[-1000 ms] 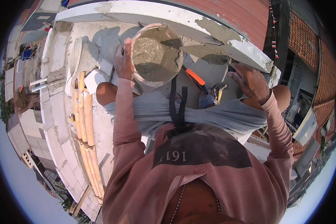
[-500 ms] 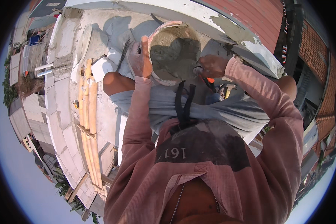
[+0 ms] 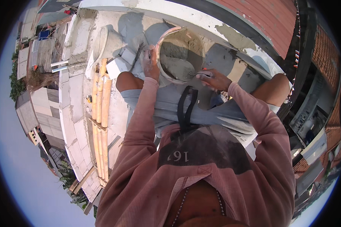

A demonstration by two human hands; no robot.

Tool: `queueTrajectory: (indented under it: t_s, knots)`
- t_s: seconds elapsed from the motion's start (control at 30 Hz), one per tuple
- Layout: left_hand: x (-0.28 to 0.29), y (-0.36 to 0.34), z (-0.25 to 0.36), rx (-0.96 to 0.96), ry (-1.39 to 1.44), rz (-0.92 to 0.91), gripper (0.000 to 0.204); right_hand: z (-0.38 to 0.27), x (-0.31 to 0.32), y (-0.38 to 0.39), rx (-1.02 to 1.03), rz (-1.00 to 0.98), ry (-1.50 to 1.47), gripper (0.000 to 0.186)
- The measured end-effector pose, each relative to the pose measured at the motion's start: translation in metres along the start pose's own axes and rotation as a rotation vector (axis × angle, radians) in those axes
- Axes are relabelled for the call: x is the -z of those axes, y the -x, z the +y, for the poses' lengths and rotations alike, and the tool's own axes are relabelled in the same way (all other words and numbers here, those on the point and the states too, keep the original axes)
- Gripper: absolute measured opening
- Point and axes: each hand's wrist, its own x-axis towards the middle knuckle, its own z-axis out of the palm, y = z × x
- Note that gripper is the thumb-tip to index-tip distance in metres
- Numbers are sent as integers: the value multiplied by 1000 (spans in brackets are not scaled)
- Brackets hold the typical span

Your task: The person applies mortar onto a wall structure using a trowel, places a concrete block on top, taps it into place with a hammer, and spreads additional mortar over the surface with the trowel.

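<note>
In the head view a round, pinkish bucket [image 3: 161,39] holds wet grey mortar [image 3: 172,49] between my knees. My left hand [image 3: 150,64] grips its left rim, thumb up. My right hand [image 3: 212,78] is closed round the handle of a trowel, at the bucket's lower right, and the trowel blade [image 3: 176,66] lies down in the bucket, coated with mortar. Behind that hand a small bit of an orange tool shows, mostly hidden.
Left of the bucket lie white blocks [image 3: 118,66], a pale container [image 3: 107,39] and long bamboo poles [image 3: 99,140]. A white parapet [image 3: 202,17] curves along the back, beside red corrugated roofing [image 3: 263,19]. Rooftops surround the ledge on both sides.
My right hand has come leftward and down with the trowel, whose blade went from right of the bucket into the mortar. My left hand stays on the rim; the whole view has shifted rightward.
</note>
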Motion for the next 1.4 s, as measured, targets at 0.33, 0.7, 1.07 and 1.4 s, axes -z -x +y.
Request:
queueTrajectory:
  t_s: [0.33, 0.7, 1.07, 1.4]
  knots:
    - [78, 12, -102, 896, 289, -344, 62, -53, 16, 59, 32, 153, -70, 61]
    - [86, 75, -70, 1377, 880, -146, 61, -22, -6, 194, -202, 271, -429, 68]
    - [75, 67, -63, 1518, 853, -197, 65, -24, -26, 284, -281, 474, -538, 63]
    - [79, 50, -45, 1552, 857, -282, 72, -17, -26, 333, -274, 592, -450, 58]
